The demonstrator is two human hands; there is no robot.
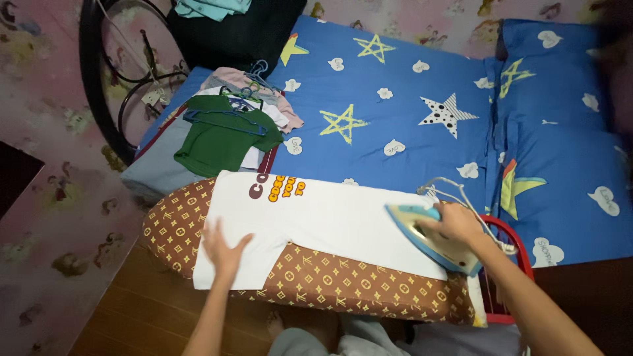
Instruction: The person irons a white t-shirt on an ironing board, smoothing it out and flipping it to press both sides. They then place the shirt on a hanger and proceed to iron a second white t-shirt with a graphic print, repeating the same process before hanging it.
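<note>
Blue star-patterned bed [409,92] behind brown ironing board [316,280], white shirt [316,221] lay across it, left hand [223,252] pressed flat, fingers spread, right hand [458,224] fingers gripped iron [432,238] at the shirt's right edge.

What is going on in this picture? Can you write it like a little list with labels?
Left hand: flat on the white T-shirt, pressing it down
Right hand: gripping the blue iron by its handle
Iron: resting on the shirt's right end
Shirt: spread over the brown patterned ironing board
Behind: blue star bedsheet
On the bed: a pile of clothes on hangers, green top uppermost
</note>
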